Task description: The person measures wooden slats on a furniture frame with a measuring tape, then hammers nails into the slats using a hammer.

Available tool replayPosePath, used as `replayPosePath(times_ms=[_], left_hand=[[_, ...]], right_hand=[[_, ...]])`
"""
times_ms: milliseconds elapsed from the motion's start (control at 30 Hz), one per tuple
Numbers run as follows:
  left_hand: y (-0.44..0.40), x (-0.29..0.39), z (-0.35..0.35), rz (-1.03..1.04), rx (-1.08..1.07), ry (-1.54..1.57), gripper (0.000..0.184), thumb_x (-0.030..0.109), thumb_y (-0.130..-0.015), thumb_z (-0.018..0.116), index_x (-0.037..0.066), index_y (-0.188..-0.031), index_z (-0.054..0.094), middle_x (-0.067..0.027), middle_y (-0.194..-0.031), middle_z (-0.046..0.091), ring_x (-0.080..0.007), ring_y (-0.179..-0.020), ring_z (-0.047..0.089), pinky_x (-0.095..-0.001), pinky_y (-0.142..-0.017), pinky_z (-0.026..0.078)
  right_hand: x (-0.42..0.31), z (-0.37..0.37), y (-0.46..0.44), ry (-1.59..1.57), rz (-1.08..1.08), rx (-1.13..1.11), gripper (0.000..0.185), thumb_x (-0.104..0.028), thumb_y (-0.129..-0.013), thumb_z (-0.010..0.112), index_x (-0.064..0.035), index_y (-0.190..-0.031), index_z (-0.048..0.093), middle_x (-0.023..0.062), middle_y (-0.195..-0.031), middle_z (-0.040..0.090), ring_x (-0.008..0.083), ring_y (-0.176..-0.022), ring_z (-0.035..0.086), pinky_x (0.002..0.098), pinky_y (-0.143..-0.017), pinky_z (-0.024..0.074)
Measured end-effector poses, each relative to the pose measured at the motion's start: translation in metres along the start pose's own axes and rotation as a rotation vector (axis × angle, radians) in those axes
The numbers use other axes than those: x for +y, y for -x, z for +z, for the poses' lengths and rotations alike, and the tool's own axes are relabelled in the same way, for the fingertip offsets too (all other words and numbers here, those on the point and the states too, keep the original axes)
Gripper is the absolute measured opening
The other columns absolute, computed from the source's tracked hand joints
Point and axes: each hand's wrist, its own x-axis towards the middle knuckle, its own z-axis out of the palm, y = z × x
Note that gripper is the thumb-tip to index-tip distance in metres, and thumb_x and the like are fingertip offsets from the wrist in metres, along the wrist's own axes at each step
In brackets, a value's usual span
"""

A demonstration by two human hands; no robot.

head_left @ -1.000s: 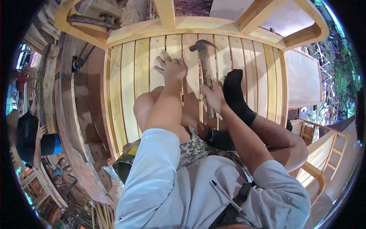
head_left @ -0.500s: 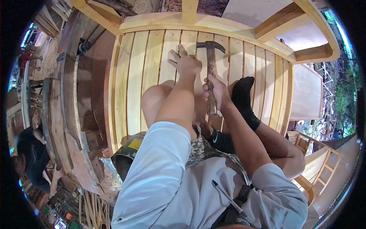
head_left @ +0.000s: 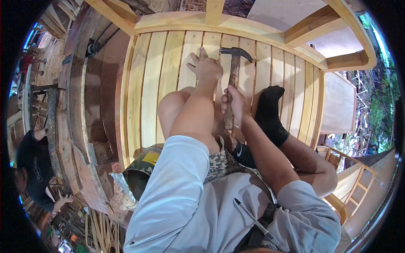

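My right hand (head_left: 236, 104) is wrapped round the wooden handle of a claw hammer (head_left: 234, 80). The dark hammer head is just right of my left hand (head_left: 208, 69), over the pale slats. On the slatted wooden seat (head_left: 152, 84), my left hand has its outer fingers spread. Its thumb and forefinger look pinched together on the side toward the hammer; whatever is between them is hidden. Small nail marks run along the far ends of the slats, beside the frame rail (head_left: 181, 23).
My bent knee and a foot in a black sock (head_left: 269, 111) rest on the seat. A camouflage container with a yellow patch (head_left: 151, 157) stands left of my arm. Rough planks (head_left: 76, 105) lie further left, where a person in black (head_left: 36, 168) reaches out a hand.
The hammer has tilted slightly and its head sits a little lower and to the right. My left hand keeps nearly the same place. The other person's hand has lifted off the plank edge.
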Motion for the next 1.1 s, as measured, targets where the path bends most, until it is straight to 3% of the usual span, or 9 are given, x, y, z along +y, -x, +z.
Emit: replayPosePath(times_ms=[400, 433, 500, 633, 700, 867, 933, 1033, 1100], left_hand=[[-0.032, -0.011, -0.04, 0.069, -0.212, -0.143, 0.041, 0.03, -0.092, 0.061, 0.011, -0.127, 0.071, -0.0183, -0.16, 0.035, -0.0443, -0.144, 0.036, -0.0638, -0.114, 0.03], [-0.031, -0.019, -0.031, 0.061, -0.204, -0.137, 0.041, 0.03, -0.092, 0.061, 0.011, -0.127, 0.071, -0.0183, -0.16, 0.035, -0.0443, -0.144, 0.036, -0.0638, -0.114, 0.03], [-0.023, -0.033, -0.014, 0.0, 0.286, 0.022, 0.038, 0.029, -0.09, 0.064, 0.007, -0.121, 0.071, -0.0174, -0.155, 0.041, -0.0412, -0.139, 0.044, -0.0586, -0.111, 0.038], [-0.029, -0.036, -0.046, -0.211, 0.028, 0.169, 0.047, 0.02, -0.082, 0.073, 0.008, -0.127, 0.068, -0.0175, -0.152, 0.043, -0.0356, -0.145, 0.039, -0.0514, -0.113, 0.04], [-0.055, -0.045, -0.042, -0.228, 0.104, 0.135, 0.043, 0.037, -0.087, 0.07, 0.01, -0.119, 0.074, -0.0158, -0.151, 0.045, -0.0356, -0.133, 0.05, -0.0504, -0.103, 0.049], [-0.091, -0.079, -0.025, -0.06, -0.056, -0.005, 0.043, 0.04, -0.083, 0.072, 0.011, -0.114, 0.076, -0.0149, -0.144, 0.049, -0.0373, -0.13, 0.052, -0.0509, -0.103, 0.049], [-0.082, -0.058, -0.031, -0.011, -0.029, -0.005, 0.043, 0.04, -0.082, 0.072, 0.01, -0.113, 0.076, -0.0151, -0.143, 0.05, -0.0378, -0.13, 0.051, -0.0511, -0.104, 0.049], [-0.032, -0.014, -0.065, -0.015, -0.015, -0.037, 0.047, 0.029, -0.084, 0.073, 0.007, -0.125, 0.069, -0.0187, -0.144, 0.045, -0.0388, -0.139, 0.042, -0.0532, -0.111, 0.042], [-0.023, 0.005, -0.054, 0.207, -0.101, -0.05, 0.048, 0.032, -0.089, 0.065, 0.008, -0.13, 0.067, -0.0205, -0.155, 0.036, -0.0435, -0.146, 0.03, -0.0589, -0.119, 0.027]], right_hand=[[0.022, -0.083, -0.023, 0.282, -0.135, -0.133, 0.024, -0.029, -0.099, 0.064, -0.0071, -0.1, 0.055, 0.001, -0.068, 0.055, 0.0146, -0.05, 0.056, 0.0309, -0.044, 0.0474], [0.019, -0.084, -0.021, 0.283, -0.12, -0.146, 0.021, -0.028, -0.1, 0.063, -0.01, -0.101, 0.053, 0.0029, -0.069, 0.055, 0.0145, -0.049, 0.056, 0.0316, -0.044, 0.0485], [0.02, -0.079, -0.019, 0.303, -0.115, -0.079, 0.023, -0.029, -0.099, 0.065, -0.008, -0.099, 0.056, 0.0031, -0.07, 0.056, 0.0152, -0.05, 0.056, 0.0323, -0.046, 0.0488], [0.017, -0.074, -0.012, 0.335, -0.078, 0.011, 0.024, -0.03, -0.098, 0.067, -0.0065, -0.096, 0.06, 0.0029, -0.071, 0.058, 0.016, -0.054, 0.058, 0.0324, -0.05, 0.0494], [0.02, -0.078, -0.018, 0.329, -0.072, 0.007, 0.025, -0.03, -0.099, 0.067, -0.0067, -0.096, 0.061, 0.0029, -0.071, 0.058, 0.0158, -0.055, 0.058, 0.032, -0.051, 0.0492], [0.017, -0.072, -0.006, 0.319, -0.092, -0.024, 0.022, -0.032, -0.099, 0.061, -0.0114, -0.093, 0.058, 0.0025, -0.068, 0.058, 0.0153, -0.047, 0.054, 0.0323, -0.044, 0.0482], [0.018, -0.082, -0.008, 0.236, 0.075, -0.014, 0.024, -0.03, -0.096, 0.065, -0.0059, -0.098, 0.066, 0.0036, -0.073, 0.06, 0.0168, -0.056, 0.057, 0.032, -0.053, 0.0498], [0.005, -0.07, 0.011, 0.059, 0.086, -0.095, 0.018, -0.024, -0.095, 0.06, -0.0061, -0.099, 0.062, 0.0029, -0.075, 0.059, 0.0163, -0.059, 0.056, 0.0305, -0.057, 0.0502], [0.006, -0.068, 0.023, -0.128, 0.111, -0.157, 0.013, -0.02, -0.097, 0.055, -0.008, -0.098, 0.057, 0.002, -0.075, 0.057, 0.0157, -0.061, 0.055, 0.0311, -0.058, 0.0493]])
